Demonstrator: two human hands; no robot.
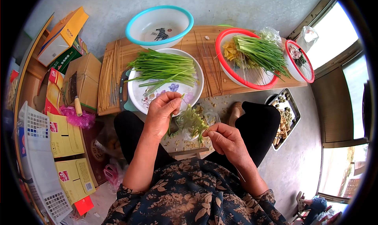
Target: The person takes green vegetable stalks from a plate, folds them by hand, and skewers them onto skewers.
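My left hand (163, 108) is closed in a pinch, with a thin green chive stalk hanging beneath it. My right hand (226, 140) grips a thin bamboo skewer (240, 175), whose end sticks out past the wrist. A bunched clump of pale green folded greens (193, 122) lies between the two hands, seemingly on the skewer; the fingers hide part of it. Just beyond my left hand, a white floral tray (136, 95) carries a pile of long green chives (165, 67).
Bamboo skewers (110, 75) lie on the wooden table (212, 39). A blue-rimmed basin (134, 22) stands behind; a red-rimmed basin (256, 85) holds chives and yellow pieces. Boxes (65, 132) and a knife (78, 106) are left. A metal tray (293, 124) sits right on the floor.
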